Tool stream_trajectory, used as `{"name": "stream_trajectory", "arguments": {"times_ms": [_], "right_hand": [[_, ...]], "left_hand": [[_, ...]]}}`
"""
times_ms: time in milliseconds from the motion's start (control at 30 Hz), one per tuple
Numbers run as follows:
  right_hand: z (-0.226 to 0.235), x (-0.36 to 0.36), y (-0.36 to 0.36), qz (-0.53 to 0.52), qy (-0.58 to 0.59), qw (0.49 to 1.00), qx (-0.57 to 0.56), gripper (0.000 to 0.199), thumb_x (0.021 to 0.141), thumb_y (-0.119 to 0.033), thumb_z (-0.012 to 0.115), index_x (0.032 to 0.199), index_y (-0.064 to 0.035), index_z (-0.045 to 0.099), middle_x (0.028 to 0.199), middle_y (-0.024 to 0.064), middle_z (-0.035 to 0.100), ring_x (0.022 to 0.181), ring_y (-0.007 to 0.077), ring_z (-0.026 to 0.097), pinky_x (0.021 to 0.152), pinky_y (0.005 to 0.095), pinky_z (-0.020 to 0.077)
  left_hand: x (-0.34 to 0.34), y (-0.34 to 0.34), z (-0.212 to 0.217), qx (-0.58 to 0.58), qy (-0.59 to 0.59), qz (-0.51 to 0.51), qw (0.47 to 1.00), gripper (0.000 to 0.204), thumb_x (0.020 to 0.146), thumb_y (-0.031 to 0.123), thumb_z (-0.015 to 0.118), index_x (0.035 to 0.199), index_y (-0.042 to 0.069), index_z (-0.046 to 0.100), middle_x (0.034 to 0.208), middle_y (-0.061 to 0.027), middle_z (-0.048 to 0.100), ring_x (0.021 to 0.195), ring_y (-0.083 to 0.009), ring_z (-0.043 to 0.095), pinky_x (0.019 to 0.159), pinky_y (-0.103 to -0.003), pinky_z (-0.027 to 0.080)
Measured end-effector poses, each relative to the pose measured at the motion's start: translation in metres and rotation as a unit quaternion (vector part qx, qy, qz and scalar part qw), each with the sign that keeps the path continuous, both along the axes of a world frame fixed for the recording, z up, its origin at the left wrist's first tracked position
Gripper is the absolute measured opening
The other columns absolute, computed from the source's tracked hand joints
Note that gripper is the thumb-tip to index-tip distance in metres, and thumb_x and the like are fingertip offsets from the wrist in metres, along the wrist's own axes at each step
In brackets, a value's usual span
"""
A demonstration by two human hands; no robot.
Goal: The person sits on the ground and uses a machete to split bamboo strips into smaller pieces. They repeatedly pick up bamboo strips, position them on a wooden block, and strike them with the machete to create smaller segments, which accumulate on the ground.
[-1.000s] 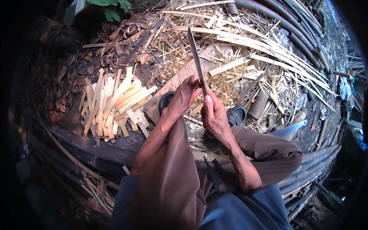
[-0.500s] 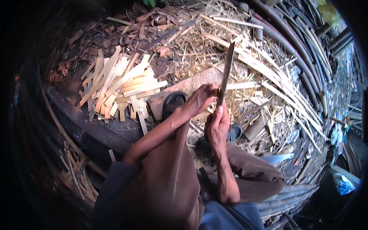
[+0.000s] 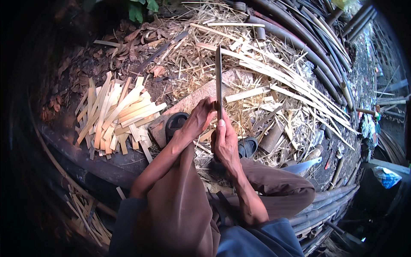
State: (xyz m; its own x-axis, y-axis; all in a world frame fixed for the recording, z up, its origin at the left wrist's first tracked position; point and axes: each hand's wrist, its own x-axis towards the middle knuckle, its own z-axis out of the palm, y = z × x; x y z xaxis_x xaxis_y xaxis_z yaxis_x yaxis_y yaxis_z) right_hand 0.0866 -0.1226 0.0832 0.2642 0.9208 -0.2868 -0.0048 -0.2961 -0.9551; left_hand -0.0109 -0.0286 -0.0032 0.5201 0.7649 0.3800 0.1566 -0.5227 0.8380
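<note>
My right hand [image 3: 225,139] is closed around the handle of a long-bladed knife [image 3: 219,73], thumb along the top and the blade pointing away from me. Against the blade's left side, near its base, my left hand [image 3: 201,118] is closed, its fingers bent. What it holds, if anything, is hidden behind the fingers and blade. Both hands are between my bent knees, above the littered ground. To their left lies a pile of pale split bamboo slats [image 3: 122,111].
Long pale bamboo strips [image 3: 295,81] lie over shavings at the right. Dark poles [image 3: 295,40] are stacked beyond them. A saw blade [image 3: 305,165] rests by my right knee. A flat board [image 3: 197,94] lies ahead, and dry leaves [image 3: 141,36] cover the far left.
The view has turned, so the ground and both hands appear farther left. The knife blade now looks more upright in the picture. Both hands keep their closed grip close together.
</note>
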Motion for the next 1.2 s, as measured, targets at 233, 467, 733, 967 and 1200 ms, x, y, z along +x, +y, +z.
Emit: {"name": "stream_trajectory", "arguments": {"times_ms": [233, 467, 733, 967, 1200], "right_hand": [[-0.001, 0.011, 0.009, 0.011, -0.048, 0.999, 0.004, 0.046, 0.107, -0.023, 0.039, 0.152, -0.0105, 0.041, 0.066, -0.0035, 0.045, 0.057, 0.0065, 0.043, 0.054, 0.0255, 0.0397], [0.067, 0.019, 0.014, 0.029, 0.022, 0.99, 0.137, 0.057, 0.108, -0.031, 0.04, 0.157, -0.0073, 0.025, 0.061, -0.0033, 0.044, 0.053, 0.0043, 0.041, 0.048, 0.0244, 0.034], [-0.043, 0.032, 0.02, 0.07, -0.113, 0.985, -0.109, 0.057, 0.105, -0.034, 0.041, 0.153, -0.0035, 0.033, 0.063, 0.0087, 0.05, 0.057, 0.0184, 0.052, 0.057, 0.0364, 0.0432], [-0.042, 0.058, 0.015, 0.097, -0.039, 0.992, -0.066, 0.087, 0.091, -0.04, 0.069, 0.152, 0.0063, 0.027, 0.089, 0.0138, 0.067, 0.071, 0.0231, 0.062, 0.067, 0.0349, 0.0505], [-0.03, 0.073, 0.019, 0.02, -0.075, 0.984, -0.158, 0.029, 0.084, -0.013, 0.063, 0.109, -0.0015, 0.057, 0.072, 0.0088, 0.059, 0.06, 0.02, 0.059, 0.057, 0.0358, 0.0484]], "left_hand": [[-0.033, 0.001, 0.009, -0.026, 0.074, 0.085, 0.993, 0.084, 0.083, 0.005, 0.075, 0.153, 0.005, 0.028, 0.15, -0.0234, 0.039, 0.138, -0.0401, 0.04, 0.114, -0.044, 0.036], [-0.086, -0.009, -0.001, -0.157, 0.152, 0.19, 0.957, 0.044, 0.095, 0.011, 0.061, 0.136, -0.001, 0.051, 0.127, -0.0208, 0.062, 0.119, -0.0303, 0.059, 0.101, -0.038, 0.046], [-0.046, 0.0, 0.023, -0.119, 0.001, 0.172, 0.978, 0.051, 0.09, 0.023, 0.073, 0.132, 0.0, 0.055, 0.126, -0.02, 0.061, 0.114, -0.032, 0.061, 0.1, -0.042, 0.047], [0.024, 0.045, 0.034, 0.089, 0.107, 0.045, 0.989, 0.046, 0.079, 0.019, 0.08, 0.119, 0.006, 0.062, 0.113, -0.0136, 0.06, 0.109, -0.0342, 0.056, 0.094, -0.044, 0.045], [0.073, 0.057, 0.033, 0.073, 0.149, 0.023, 0.986, 0.039, 0.08, 0.023, 0.078, 0.111, 0.008, 0.061, 0.104, -0.0119, 0.057, 0.101, -0.031, 0.054, 0.09, -0.046, 0.041]]}}
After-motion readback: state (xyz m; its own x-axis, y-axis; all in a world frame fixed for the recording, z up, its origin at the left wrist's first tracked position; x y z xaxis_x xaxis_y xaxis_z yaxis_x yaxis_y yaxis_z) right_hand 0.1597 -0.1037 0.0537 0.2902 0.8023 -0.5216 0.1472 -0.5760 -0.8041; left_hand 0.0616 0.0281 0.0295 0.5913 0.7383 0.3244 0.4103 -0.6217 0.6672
